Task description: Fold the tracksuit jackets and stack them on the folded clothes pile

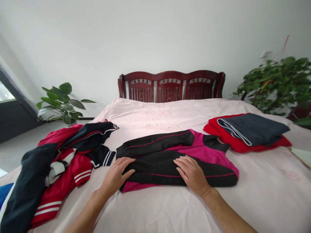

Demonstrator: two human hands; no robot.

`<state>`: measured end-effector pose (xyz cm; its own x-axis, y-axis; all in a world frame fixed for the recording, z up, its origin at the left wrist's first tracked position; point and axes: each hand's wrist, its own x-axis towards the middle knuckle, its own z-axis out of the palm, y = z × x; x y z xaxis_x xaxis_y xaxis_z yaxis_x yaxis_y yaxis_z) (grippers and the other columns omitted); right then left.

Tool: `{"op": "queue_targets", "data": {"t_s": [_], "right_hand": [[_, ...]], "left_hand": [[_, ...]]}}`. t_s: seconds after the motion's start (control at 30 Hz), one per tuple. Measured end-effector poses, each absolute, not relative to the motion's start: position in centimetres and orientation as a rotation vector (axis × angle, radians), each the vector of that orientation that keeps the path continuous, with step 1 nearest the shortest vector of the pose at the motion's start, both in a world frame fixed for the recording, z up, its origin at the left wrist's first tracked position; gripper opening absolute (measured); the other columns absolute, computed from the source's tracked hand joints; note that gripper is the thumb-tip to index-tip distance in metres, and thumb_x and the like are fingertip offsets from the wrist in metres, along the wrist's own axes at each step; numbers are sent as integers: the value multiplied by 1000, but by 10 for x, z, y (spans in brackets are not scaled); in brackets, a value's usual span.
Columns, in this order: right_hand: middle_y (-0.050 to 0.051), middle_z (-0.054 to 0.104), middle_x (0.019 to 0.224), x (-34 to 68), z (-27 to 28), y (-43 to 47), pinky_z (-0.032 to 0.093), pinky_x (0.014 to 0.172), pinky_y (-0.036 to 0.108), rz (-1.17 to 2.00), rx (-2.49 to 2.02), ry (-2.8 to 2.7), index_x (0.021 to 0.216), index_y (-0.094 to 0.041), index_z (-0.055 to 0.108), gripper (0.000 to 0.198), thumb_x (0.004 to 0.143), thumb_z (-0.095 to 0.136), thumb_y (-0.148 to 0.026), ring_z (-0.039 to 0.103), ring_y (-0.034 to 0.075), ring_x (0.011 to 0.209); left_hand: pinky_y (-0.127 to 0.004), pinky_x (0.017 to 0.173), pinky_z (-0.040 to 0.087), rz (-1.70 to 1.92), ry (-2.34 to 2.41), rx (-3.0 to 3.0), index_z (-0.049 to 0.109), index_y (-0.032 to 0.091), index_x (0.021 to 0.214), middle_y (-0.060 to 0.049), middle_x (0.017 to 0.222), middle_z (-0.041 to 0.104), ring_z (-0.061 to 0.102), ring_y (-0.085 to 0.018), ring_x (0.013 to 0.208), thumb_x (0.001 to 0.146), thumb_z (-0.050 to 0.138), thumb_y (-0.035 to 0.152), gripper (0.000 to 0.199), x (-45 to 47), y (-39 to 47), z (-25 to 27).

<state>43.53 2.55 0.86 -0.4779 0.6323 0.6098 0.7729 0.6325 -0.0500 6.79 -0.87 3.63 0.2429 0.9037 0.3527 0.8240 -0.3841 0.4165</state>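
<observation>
Jacket (155, 161), black and magenta, lies on the bed (141, 210), long axis left to right, beneath both hands: left hand (118, 171) at the hem end, right hand (193, 173) mid-sleeve, both relaxed, apparently gripping nothing. Heaped clothes (70, 171) lie left; folded garments (252, 129) right.

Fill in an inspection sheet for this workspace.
Surface: pale pink bedsheet, slightly wrinkled.
Item at hand: black and pink jacket, laid out with its sleeves folded over its body.
Clutter: loose heap of clothes at left; folded clothes stacked at right.
Grip: left hand and right hand both rest on the jacket, open.
Cables: none clear; thin pink strand at right, nature unclear.
Surroundings: wooden headboard, pale wall, left plant, right plant.
</observation>
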Motion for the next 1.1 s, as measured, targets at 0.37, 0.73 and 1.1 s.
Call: {"op": "queue_targets", "data": {"t_s": [0.37, 0.73, 1.1], "right_hand": [[7, 62, 130, 424, 9, 16, 44, 101, 43, 6, -1176, -2334, 122, -29, 67, 33, 94, 51, -25, 54, 25, 122], [6, 63, 131, 425, 7, 20, 43, 101, 41, 28, -1286, -2297, 125, -27, 64, 34, 96, 47, -22, 54, 22, 120], [7, 63, 130, 424, 7, 20, 44, 100, 42, 13, -1286, -2301, 124, -27, 64, 34, 96, 44, -22, 55, 23, 119]], "left_hand": [[-34, 81, 46, 518, 1758, 2271, 65, 28, 105, -4, 110, 61, 61, -21, 95, 89, 55, 41, 23, 76, -10, 46], [-45, 102, 41, 909, 2138, 2385, 62, 27, 124, -8, 129, 58, 53, -29, 118, 92, 53, 37, 35, 70, 0, 26], [-41, 94, 45, 597, 2189, 2314, 66, 25, 117, -7, 103, 64, 58, -26, 102, 94, 48, 41, 33, 68, 5, 26]]}}
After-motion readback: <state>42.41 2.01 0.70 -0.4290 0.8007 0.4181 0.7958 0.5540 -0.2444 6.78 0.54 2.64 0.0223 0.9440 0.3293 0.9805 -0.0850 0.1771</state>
